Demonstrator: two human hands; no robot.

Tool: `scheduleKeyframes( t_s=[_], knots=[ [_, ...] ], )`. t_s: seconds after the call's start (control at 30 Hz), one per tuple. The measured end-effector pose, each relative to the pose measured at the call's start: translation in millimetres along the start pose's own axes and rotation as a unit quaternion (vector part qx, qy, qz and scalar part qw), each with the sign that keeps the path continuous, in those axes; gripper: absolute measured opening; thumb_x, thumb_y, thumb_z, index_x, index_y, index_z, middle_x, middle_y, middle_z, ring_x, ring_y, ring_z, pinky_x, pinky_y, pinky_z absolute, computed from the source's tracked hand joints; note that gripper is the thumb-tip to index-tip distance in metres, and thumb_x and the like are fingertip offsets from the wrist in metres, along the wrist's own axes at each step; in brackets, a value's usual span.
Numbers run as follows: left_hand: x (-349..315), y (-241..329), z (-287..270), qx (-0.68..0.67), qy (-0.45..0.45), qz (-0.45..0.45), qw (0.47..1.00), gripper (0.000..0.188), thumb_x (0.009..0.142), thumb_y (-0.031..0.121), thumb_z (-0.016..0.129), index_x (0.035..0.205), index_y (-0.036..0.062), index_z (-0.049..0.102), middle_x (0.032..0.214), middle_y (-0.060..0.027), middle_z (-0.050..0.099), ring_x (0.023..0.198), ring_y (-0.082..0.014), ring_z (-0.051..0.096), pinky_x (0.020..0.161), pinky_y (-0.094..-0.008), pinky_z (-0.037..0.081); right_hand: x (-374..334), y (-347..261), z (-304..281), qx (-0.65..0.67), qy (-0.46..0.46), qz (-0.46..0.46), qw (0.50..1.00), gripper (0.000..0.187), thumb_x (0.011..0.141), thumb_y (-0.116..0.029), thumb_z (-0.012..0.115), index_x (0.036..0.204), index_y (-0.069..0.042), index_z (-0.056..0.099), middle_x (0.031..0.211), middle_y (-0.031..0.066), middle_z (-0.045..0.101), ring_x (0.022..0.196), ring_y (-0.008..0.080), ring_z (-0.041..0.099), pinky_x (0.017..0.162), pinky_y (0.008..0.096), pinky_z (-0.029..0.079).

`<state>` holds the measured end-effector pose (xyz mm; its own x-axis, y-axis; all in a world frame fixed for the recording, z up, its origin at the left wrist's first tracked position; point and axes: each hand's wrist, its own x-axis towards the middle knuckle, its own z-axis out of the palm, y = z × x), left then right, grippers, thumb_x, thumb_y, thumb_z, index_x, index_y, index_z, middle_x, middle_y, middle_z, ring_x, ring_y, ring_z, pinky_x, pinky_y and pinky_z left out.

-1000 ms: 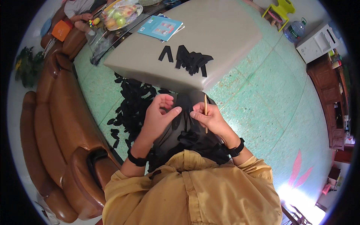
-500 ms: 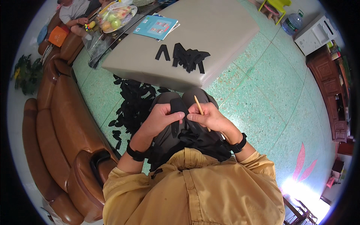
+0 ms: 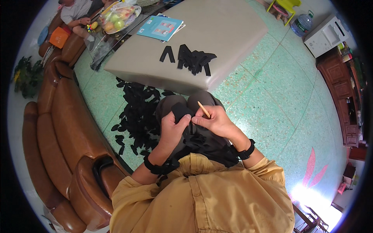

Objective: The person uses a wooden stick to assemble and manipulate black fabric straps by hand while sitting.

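Observation:
Over my lap, my left hand (image 3: 172, 125) pinches a black fabric piece (image 3: 179, 110) between thumb and fingers. My right hand (image 3: 214, 122) is closed around a slim pointed wooden stick (image 3: 203, 109), whose tip points up and to the left. The right thumb and fingertips are pressed together close to the fabric's right side; whether they grip its edge too I cannot tell. More black scraps (image 3: 196, 143) rest on my dark trousers below the hands.
Ahead stands a beige padded bench (image 3: 143, 77) bearing a pile of black strips (image 3: 194, 60) and blue booklets (image 3: 163, 28). Many black scraps (image 3: 136, 108) litter the floor at left, beside a brown leather sofa (image 3: 66, 136). Another person (image 3: 75, 15) sits at the far left, near a fruit plate (image 3: 136, 14).
My left hand and forearm have shifted inward to the right. The fabric, which stood as a long strip, now looks bunched or folded. The stick's tip has moved slightly left and down.

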<state>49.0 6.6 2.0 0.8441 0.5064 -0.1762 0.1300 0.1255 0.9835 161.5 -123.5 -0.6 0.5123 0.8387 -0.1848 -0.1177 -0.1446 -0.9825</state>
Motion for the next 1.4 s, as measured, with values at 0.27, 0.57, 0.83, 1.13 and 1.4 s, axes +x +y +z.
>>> scheduleKeyframes(
  t_s=[0.27,0.57,0.83,1.13,1.4],
  knots=[
    [-1.7,0.5,4.4,-0.022,0.002,-0.007,1.0,0.015,0.087,0.009,0.054,0.077,-0.0016,0.057,0.067,0.0001,0.054,0.064,-0.0064,0.05,0.058,-0.0228,0.04,-4.1,-25.4,-10.4,-0.131,-0.019,0.039,0.99,0.015,0.078,-0.009,0.067,0.069,-0.001,0.058,0.057,-0.0002,0.051,0.055,0.0063,0.043,0.05,0.0245,0.036],
    [2.1,1.2,-3.0,-0.037,-0.062,-0.031,0.997,0.017,0.088,0.012,0.055,0.08,-0.0025,0.06,0.07,0.0004,0.058,0.061,-0.0055,0.05,0.057,-0.0214,0.041,-2.3,-27.4,-8.9,-0.2,-0.005,-0.005,0.98,0.018,0.075,-0.011,0.067,0.068,0.003,0.059,0.055,0.0118,0.052,0.049,0.0169,0.046,0.049,0.0313,0.038],
    [5.1,1.5,-11.0,0.142,-0.105,0.05,0.983,0.019,0.087,0.014,0.057,0.082,-0.0035,0.058,0.07,-0.0031,0.058,0.064,-0.0063,0.051,0.058,-0.0237,0.041,-5.1,-21.2,-3.4,-0.121,0.02,0.006,0.992,0.018,0.078,-0.013,0.065,0.07,0.002,0.058,0.054,0.0129,0.051,0.047,0.0196,0.044,0.049,0.0338,0.037],
    [9.1,3.5,-13.4,0.004,-0.144,-0.034,0.989,0.014,0.087,0.013,0.06,0.087,-0.0011,0.061,0.078,-0.0005,0.061,0.073,-0.0062,0.055,0.066,-0.0215,0.044,2.5,-20.3,-9.9,-0.153,0.007,0.026,0.988,0.019,0.078,-0.014,0.067,0.072,0.002,0.059,0.058,0.0089,0.054,0.053,0.0151,0.047,0.053,0.0299,0.039],
    [12.4,5.9,-16.7,-0.044,-0.102,-0.043,0.993,0.004,0.084,0.004,0.058,0.085,-0.0003,0.059,0.078,-0.0007,0.06,0.071,-0.0066,0.055,0.066,-0.0213,0.045,-1.3,-6.9,-11.8,-0.006,-0.021,0.008,1.0,0.016,0.08,-0.013,0.069,0.073,-0.001,0.06,0.063,-0.0038,0.051,0.06,0.0039,0.043,0.054,0.021,0.036]
  ],
)
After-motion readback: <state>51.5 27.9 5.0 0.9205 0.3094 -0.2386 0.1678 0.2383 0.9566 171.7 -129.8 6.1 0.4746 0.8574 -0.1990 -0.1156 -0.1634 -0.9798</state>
